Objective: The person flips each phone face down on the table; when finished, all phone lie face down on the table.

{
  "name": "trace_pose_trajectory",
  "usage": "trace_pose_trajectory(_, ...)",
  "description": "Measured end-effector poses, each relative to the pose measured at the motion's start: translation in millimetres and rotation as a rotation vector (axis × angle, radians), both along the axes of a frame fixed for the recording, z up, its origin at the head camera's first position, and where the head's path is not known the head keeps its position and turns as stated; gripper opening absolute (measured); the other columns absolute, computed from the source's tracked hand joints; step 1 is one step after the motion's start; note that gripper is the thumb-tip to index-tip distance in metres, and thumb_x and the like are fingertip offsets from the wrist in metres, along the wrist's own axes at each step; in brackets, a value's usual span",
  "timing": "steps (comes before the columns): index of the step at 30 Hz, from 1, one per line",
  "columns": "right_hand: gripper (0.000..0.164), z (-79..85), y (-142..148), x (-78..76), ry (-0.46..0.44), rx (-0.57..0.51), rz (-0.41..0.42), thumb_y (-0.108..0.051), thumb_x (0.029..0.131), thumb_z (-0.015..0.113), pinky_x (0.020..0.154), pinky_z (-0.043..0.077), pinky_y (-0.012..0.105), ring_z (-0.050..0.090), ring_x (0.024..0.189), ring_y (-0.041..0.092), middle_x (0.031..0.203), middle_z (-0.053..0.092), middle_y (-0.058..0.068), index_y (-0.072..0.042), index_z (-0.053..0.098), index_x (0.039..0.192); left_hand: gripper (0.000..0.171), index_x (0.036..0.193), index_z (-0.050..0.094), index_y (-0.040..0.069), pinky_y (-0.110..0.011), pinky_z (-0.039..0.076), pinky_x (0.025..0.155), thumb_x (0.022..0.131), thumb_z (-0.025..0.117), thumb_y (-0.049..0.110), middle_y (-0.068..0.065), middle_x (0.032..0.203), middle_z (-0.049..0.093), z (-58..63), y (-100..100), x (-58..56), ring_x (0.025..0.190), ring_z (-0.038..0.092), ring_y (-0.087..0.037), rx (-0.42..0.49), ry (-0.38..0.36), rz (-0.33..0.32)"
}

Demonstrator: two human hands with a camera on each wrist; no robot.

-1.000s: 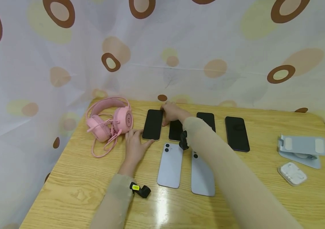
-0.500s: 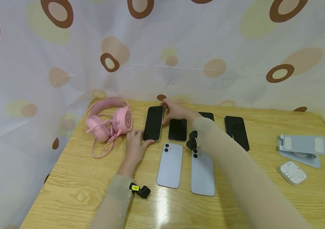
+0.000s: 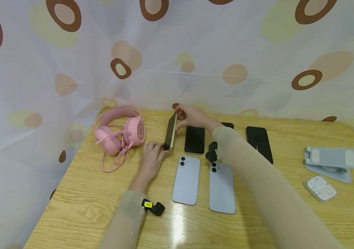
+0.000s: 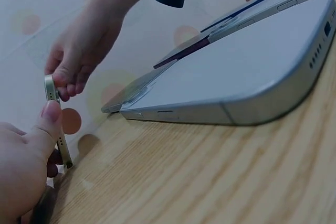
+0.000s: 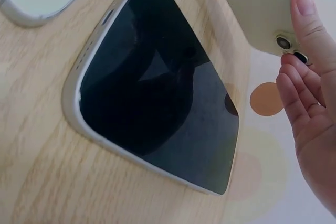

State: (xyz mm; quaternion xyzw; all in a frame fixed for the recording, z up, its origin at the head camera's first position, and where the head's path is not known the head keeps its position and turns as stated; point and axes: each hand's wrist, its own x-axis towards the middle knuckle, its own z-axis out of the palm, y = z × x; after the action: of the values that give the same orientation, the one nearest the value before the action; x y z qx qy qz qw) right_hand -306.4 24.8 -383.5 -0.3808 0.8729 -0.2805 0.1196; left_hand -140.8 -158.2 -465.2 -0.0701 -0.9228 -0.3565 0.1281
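Backdrop sheet [image 3: 208, 45]: white, lightly creased, printed with brown rings and peach and yellow blotches.
Tabletop [image 3: 80, 204]: pale wood grain, glossy, with a bright reflection toward the front.
Right sleeve [image 3: 264, 186]: smooth beige cloth, slanting over the table, in the way of one black smartphone [image 3: 227, 125], only the far end visible.
Left sleeve [image 3: 122, 218]: same beige cloth.
Over-ear headphones [image 3: 134, 130]: pink, curved padded band, rounded cups, loosely looped cable.
Right hand [image 3: 193, 117]: thumb and fingers clamped on the far end of the tilted smartphone [image 3: 170, 132].
Left hand [image 3: 150, 160]: thumb and fingers pinching the near end.
Phone stand [image 3: 329, 156]: pale blue-grey, flat hinged plates, white pads.
Tilted smartphone: between both hands, right of the headphones, raised nearly edge-on; dark glass, pale rim, cream back, twin lenses; contact with the wood hard to tell.
Flat smartphones: two more with black glass up [image 3: 194, 140] [image 3: 259, 144]; two pale blue-grey, face down [image 3: 186, 180] [image 3: 221, 188], rounded corners, paired lenses.
Wired earphones [image 3: 320, 188]: white, in a rounded square case.
Wrist cameras [image 3: 157, 208]: black, blocky, one per cuff.
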Motion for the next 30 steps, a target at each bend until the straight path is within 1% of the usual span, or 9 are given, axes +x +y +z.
trace_pose_trajectory(6, 0.069, 0.6, -6.0, 0.2, 0.002, 0.006, 0.001, -0.038, 0.075, 0.079, 0.083, 0.048, 0.033, 0.058, 0.093, 0.021, 0.102, 0.062, 0.008, 0.002, 0.052, 0.123, 0.037, 0.121, 0.065, 0.003, -0.045, 0.035, 0.094, 0.095, 0.056, 0.028, -0.013, 0.112, 0.055, -0.7, -0.5, 0.1, 0.107, 0.044, -0.031, -0.029, -0.001, -0.006)
trace_pose_trajectory(9, 0.067, -2.8, -9.2, -0.8, -0.02, -0.02, -0.006, -0.035, 0.076, 0.079, 0.083, 0.048, 0.032, 0.057, 0.093, 0.021, 0.101, 0.061, 0.009, 0.003, 0.052, 0.123, 0.033, 0.117, 0.067, 0.004, -0.045, 0.036, 0.094, 0.096, 0.054, 0.027, -0.013, 0.113, 0.056, -0.8, -0.5, 0.1, 0.106, 0.045, -0.031, -0.051, 0.013, -0.006)
trace_pose_trajectory(12, 0.065, -6.3, -11.5, -0.9, -0.055, -0.058, -0.016, -0.03, 0.077, 0.08, 0.083, 0.048, 0.033, 0.056, 0.092, 0.022, 0.1, 0.06, 0.011, 0.006, 0.051, 0.123, 0.033, 0.114, 0.068, 0.003, -0.045, 0.037, 0.093, 0.096, 0.054, 0.027, -0.013, 0.111, 0.057, -0.7, 0.1, 0.5, 0.106, 0.046, -0.031, -0.055, 0.033, -0.007)
trace_pose_trajectory(16, 0.066, -7.6, -13.3, -0.1, -0.069, -0.073, -0.023, -0.028, 0.078, 0.079, 0.083, 0.048, 0.033, 0.056, 0.091, 0.023, 0.1, 0.06, 0.012, 0.008, 0.05, 0.125, 0.033, 0.113, 0.067, 0.002, -0.045, 0.037, 0.094, 0.096, 0.054, 0.027, -0.013, 0.111, 0.059, 0.3, 0.9, 0.4, 0.106, 0.047, -0.032, -0.04, 0.033, -0.006)
trace_pose_trajectory(19, 0.066, -7.0, -14.2, 0.2, -0.074, -0.065, -0.03, -0.029, 0.079, 0.078, 0.084, 0.048, 0.034, 0.057, 0.091, 0.023, 0.101, 0.06, 0.012, 0.006, 0.05, 0.126, 0.034, 0.116, 0.065, 0.003, -0.044, 0.036, 0.097, 0.096, 0.054, 0.028, -0.012, 0.115, 0.06, 1.2, 1.0, -0.4, 0.109, 0.048, -0.031, -0.021, 0.019, -0.006)
trace_pose_trajectory(22, 0.066, -7.3, -14.6, -0.4, -0.082, -0.047, -0.037, -0.031, 0.08, 0.077, 0.085, 0.047, 0.034, 0.057, 0.093, 0.023, 0.102, 0.06, 0.012, 0.004, 0.049, 0.129, 0.035, 0.122, 0.061, 0.005, -0.042, 0.035, 0.102, 0.096, 0.056, 0.027, -0.01, 0.121, 0.059, 1.5, 0.6, -1.0, 0.115, 0.048, -0.029, 0.038, 0.012, -0.011)
trace_pose_trajectory(24, 0.067, -8.1, -15.2, -0.7, -0.094, -0.039, -0.041, -0.032, 0.081, 0.076, 0.087, 0.047, 0.034, 0.057, 0.095, 0.024, 0.104, 0.06, 0.012, 0.003, 0.048, 0.13, 0.038, 0.128, 0.057, 0.007, -0.041, 0.034, 0.104, 0.094, 0.059, 0.023, -0.01, 0.126, 0.058, 2.1, 0.2, -0.9, 0.119, 0.048, -0.028, 0.092, 0.038, -0.02)
trace_pose_trajectory(26, 0.069, -9.2, -16.1, -1.0, -0.106, -0.047, -0.036, -0.032, 0.081, 0.076, 0.09, 0.046, 0.035, 0.056, 0.1, 0.026, 0.11, 0.059, 0.014, 0.003, 0.046, 0.132, 0.042, 0.133, 0.055, 0.009, -0.04, 0.033, 0.106, 0.092, 0.062, 0.019, -0.009, 0.129, 0.057, 3.5, 0.0, -0.1, 0.122, 0.048, -0.026, 0.146, 0.081, -0.035)
trace_pose_trajectory(30, 0.073, -12.7, -19.2, -0.6, -0.134, -0.087, -0.023, -0.029, 0.08, 0.076, 0.096, 0.044, 0.038, 0.052, 0.113, 0.031, 0.125, 0.051, 0.019, 0.005, 0.042, 0.135, 0.048, 0.136, 0.053, 0.008, -0.041, 0.034, 0.105, 0.089, 0.065, 0.008, -0.011, 0.129, 0.057, 7.9, 0.6, 1.8, 0.122, 0.049, -0.028, 0.198, 0.197, -0.068)
